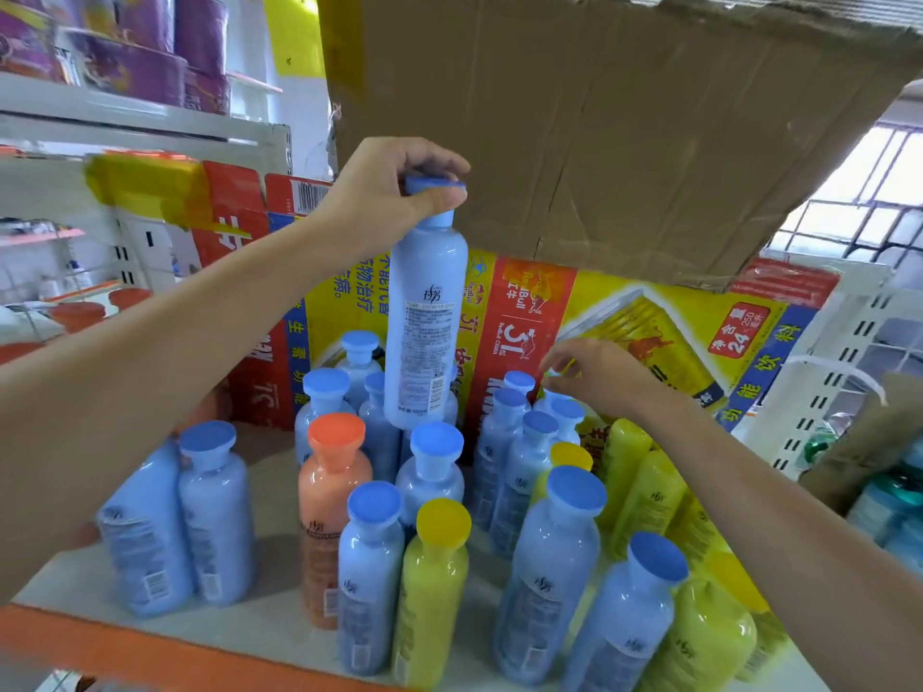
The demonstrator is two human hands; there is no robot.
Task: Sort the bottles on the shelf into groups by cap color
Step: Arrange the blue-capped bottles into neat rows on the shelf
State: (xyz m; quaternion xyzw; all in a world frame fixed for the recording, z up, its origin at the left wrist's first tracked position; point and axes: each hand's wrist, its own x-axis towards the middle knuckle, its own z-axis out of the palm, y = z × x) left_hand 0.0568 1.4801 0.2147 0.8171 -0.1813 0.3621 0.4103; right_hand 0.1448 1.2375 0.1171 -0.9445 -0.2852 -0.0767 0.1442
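Note:
My left hand [387, 192] grips the blue cap of a pale blue bottle [427, 317] and holds it up above the shelf [279, 626]. Below stand several blue-capped bottles, among them a pair at the left [210, 511] and a cluster at the back right [519, 432]. An orange-capped bottle [332, 496] stands in the middle, and a yellow-capped bottle [434, 581] at the front. My right hand [594, 374] hovers with curled fingers over the back right bottles; what its fingertips touch is unclear. Yellow bottles [644, 491] lie or lean at the right.
A printed drinks carton [624, 322] forms the back wall of the shelf. A cardboard flap [624, 122] hangs overhead. The shelf has an orange front edge [150, 651]. A white perforated upright [844, 372] stands at the right, with teal-capped bottles [889, 506] beyond it.

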